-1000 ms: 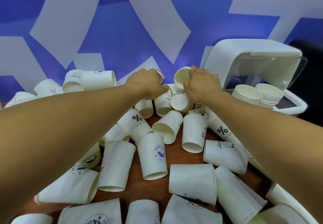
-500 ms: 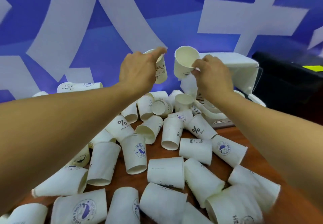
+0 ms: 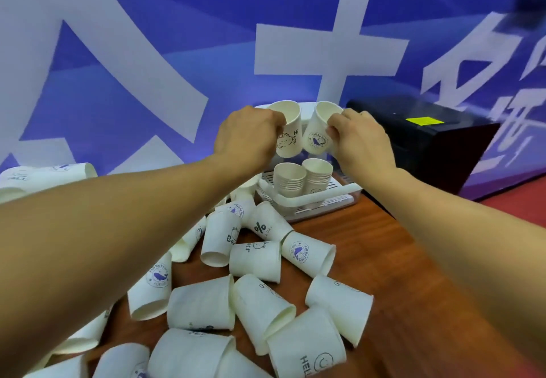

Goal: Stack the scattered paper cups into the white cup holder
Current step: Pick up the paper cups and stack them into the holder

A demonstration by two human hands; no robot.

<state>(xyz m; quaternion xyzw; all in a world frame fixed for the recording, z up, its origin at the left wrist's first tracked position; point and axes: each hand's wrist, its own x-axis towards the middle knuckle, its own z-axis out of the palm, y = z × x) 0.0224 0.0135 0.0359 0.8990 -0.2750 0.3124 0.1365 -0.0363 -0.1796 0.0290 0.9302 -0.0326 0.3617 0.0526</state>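
My L hand [image 3: 248, 137] grips a 'Hi' paper cup [image 3: 289, 129], R hand [image 3: 362, 141] pinches a whale-print cup [image 3: 319, 132]; both mouths up, axes near vertical. Just below my hands sits the white cup holder [image 3: 307, 199] w/ two cup stacks [image 3: 289, 181], one under each.

Both bare forearms run from the bottom corners up toward the middle of the frame. The left arm [image 3: 118, 244] comes in from the lower left edge and fills much of that side. The right arm [image 3: 472, 230] comes in from the lower right. The 2 hands meet just above the centre, close together but apart.

The left hand [image 3: 246, 137] has its back to the camera (knuckles uppermost), with its fingers curled round the Hi cup [image 3: 289, 129], which it holds mouth up. The right hand [image 3: 362, 141], also seen from the back, pinches the whale cup [image 3: 319, 134] at its side, tilted so its base points toward the left hand. Both wrists look roughly straight.
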